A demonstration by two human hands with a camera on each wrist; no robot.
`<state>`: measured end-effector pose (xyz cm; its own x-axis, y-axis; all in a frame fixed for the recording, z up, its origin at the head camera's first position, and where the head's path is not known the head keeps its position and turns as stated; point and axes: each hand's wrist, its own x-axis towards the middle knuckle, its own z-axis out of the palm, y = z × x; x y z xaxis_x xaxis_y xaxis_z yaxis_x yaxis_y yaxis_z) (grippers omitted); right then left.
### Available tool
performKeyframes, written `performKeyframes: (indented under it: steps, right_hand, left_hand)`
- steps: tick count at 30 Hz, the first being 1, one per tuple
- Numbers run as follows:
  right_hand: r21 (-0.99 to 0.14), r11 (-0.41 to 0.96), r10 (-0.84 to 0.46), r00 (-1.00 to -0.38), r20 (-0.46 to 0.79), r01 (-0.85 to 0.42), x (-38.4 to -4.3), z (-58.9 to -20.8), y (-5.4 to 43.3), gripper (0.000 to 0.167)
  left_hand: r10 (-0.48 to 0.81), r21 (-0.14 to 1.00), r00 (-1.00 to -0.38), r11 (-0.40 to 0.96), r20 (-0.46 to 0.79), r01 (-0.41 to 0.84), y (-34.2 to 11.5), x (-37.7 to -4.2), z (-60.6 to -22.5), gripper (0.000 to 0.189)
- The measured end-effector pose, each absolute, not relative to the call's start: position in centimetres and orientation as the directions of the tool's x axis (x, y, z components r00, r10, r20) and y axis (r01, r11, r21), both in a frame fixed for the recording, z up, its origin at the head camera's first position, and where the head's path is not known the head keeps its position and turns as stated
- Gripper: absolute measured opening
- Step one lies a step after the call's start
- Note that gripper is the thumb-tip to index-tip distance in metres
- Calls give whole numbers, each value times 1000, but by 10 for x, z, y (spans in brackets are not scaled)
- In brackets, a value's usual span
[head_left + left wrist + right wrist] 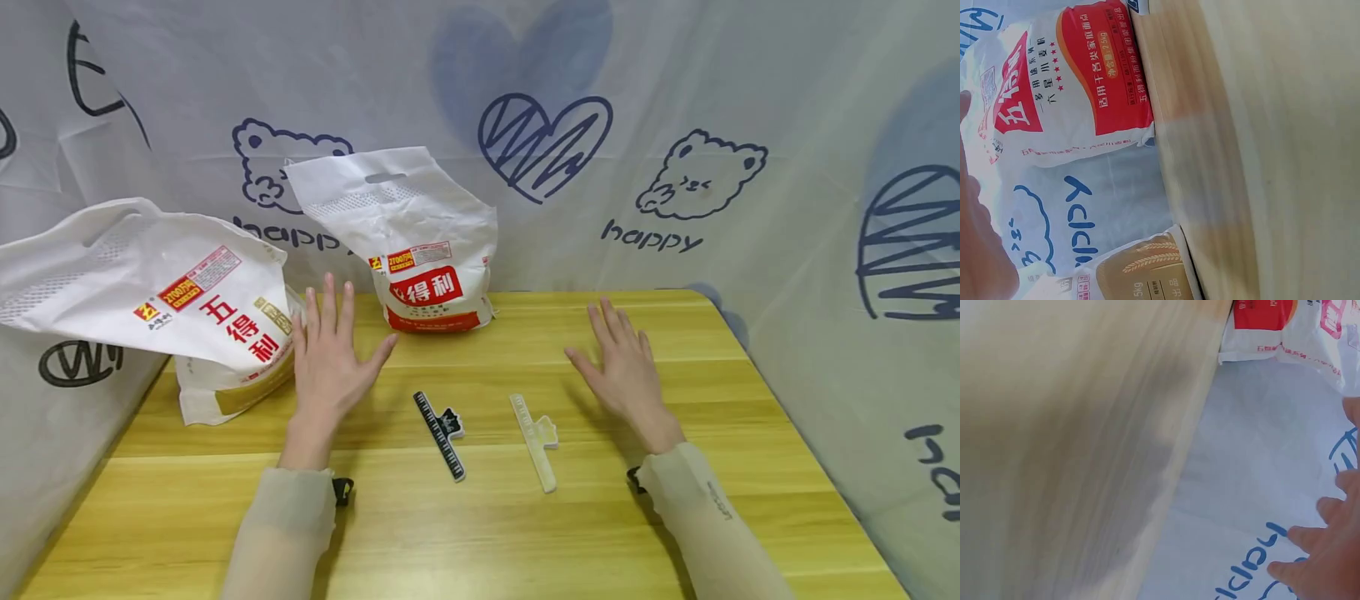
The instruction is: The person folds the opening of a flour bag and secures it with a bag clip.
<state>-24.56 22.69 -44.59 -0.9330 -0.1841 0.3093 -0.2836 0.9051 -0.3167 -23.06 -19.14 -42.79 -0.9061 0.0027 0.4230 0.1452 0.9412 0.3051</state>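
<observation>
My left hand (330, 358) is held over the table with straight, spread fingers and nothing in its grasp. Just beside it, a white flour bag with gold print (217, 292) leans to the left. A second flour bag, white with a red label (427, 242), stands upright at the back edge. My right hand (624, 375) is likewise spread and holds nothing. Between the hands lie two clips with long bars: a black one (441, 437) with a piano-key pattern and a cream one (536, 442). In the right wrist view, the fingers (1316, 534) show at the right edge.
A wood-grain table (480, 533) carries all these things. Behind it and along both sides hangs a pale cloth (675, 67) printed with hearts, bears and lettering. Each wrist wears a black strap, partly covered by a light sleeve (281, 525).
</observation>
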Motion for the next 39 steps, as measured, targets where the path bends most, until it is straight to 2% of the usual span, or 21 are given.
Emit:
performKeyframes:
  steps: [7,18,39]
  right_hand:
    - [-421,818,-178,-869,462,-392,-249,-434,214,82]
    - [-487,716,-208,-818,536,-500,-273,-418,185,81]
    - [-602,575,-298,-827,477,-554,-333,-418,103,85]
  left_hand:
    - [-22,387,-881,903,472,185,-190,-240,-423,100]
    - [-15,432,-877,874,480,221,-189,-262,-418,102]
    - [-11,438,-881,871,473,224,-186,-305,-416,112]
